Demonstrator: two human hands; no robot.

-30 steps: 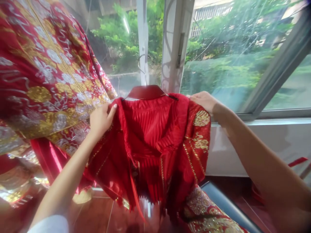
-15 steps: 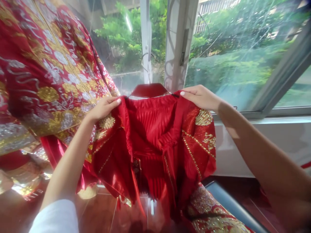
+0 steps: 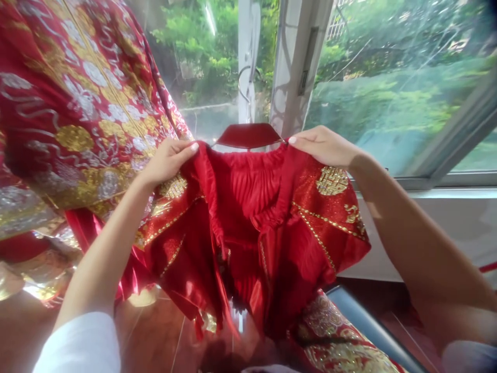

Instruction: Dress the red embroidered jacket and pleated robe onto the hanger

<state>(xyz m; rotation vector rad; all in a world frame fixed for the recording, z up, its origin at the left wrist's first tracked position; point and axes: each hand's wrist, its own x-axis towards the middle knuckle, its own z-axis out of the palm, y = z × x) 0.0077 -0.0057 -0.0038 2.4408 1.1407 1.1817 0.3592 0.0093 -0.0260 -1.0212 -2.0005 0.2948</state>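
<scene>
A red garment (image 3: pixel 240 207) with gold beaded trim and round gold emblems hangs spread between my hands, its gathered neckline facing me. My left hand (image 3: pixel 171 160) pinches its left shoulder edge, thumb on top. At the right shoulder, my right hand (image 3: pixel 320 147) grips the cloth in the same way. Behind the neckline shows a dark red clothes hanger (image 3: pixel 248 135) with a metal hook pointing up; its arm ends are hidden by cloth and fingers. Thin red ties (image 3: pixel 225 300) dangle from the open front.
A red robe (image 3: pixel 97 103) with gold and silver embroidery hangs close on the left. A window (image 3: pixel 368 103) with a pale frame fills the back. Below right, a sequined red-and-gold cloth (image 3: pixel 330 331) lies beside a dark padded seat (image 3: pixel 368 321). Brown tiles (image 3: pixel 155 336) cover the floor.
Both hands and the garment have shifted slightly up in the view, and the hanger appears a little further right. The right sleeve has spread outward. Both hands keep their hold.
</scene>
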